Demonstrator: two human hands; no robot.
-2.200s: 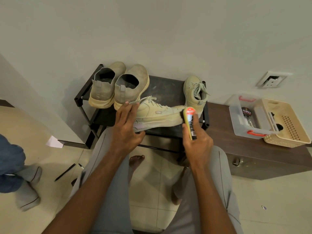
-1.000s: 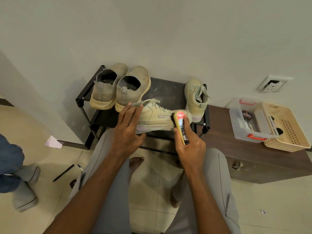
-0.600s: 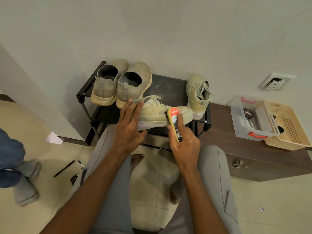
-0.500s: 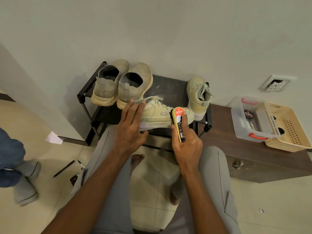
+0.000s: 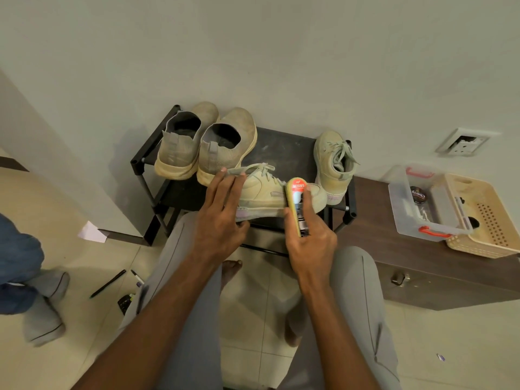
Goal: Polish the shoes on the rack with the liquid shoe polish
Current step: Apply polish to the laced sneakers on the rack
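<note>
Currently, the pale cream lace-up sneaker (image 5: 264, 192) is lying across the front edge of the black metal shoe rack (image 5: 284, 153). The right hand (image 5: 311, 243) is gripping the yellow red-capped liquid polish bottle (image 5: 297, 205), whose applicator has shifted back toward the toe since half a second ago, indicating strokes are continuing. The left hand (image 5: 222, 218) is holding the heel, fingers extended.

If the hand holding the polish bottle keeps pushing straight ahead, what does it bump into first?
The right hand points its polish bottle at the laced shoe lying on the rack. That shoe's side comes first; it looks about touching already, though depth is unclear.
</note>
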